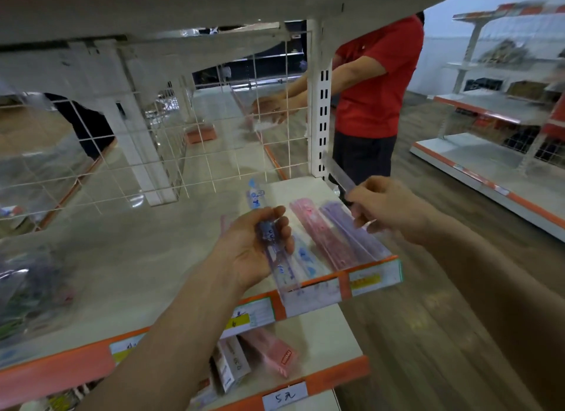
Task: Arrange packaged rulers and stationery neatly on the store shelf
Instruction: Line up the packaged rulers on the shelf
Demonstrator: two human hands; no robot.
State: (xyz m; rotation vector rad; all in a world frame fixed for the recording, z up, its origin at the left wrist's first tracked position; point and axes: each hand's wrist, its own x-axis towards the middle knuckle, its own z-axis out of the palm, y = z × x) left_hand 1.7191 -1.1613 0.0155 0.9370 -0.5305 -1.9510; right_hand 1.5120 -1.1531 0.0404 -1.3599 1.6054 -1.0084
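– Pink rulers and purple rulers lie side by side at the front right corner of the shelf, likely one row per colour
– And the hands?
– The left hand curls round a blue-printed ruler pack just left of the pink; the right hand pinches a clear ruler raised above the purple, probably next to go down
– Any writing?
– Only a handwritten "5元" tag on the lower shelf; other labels blur
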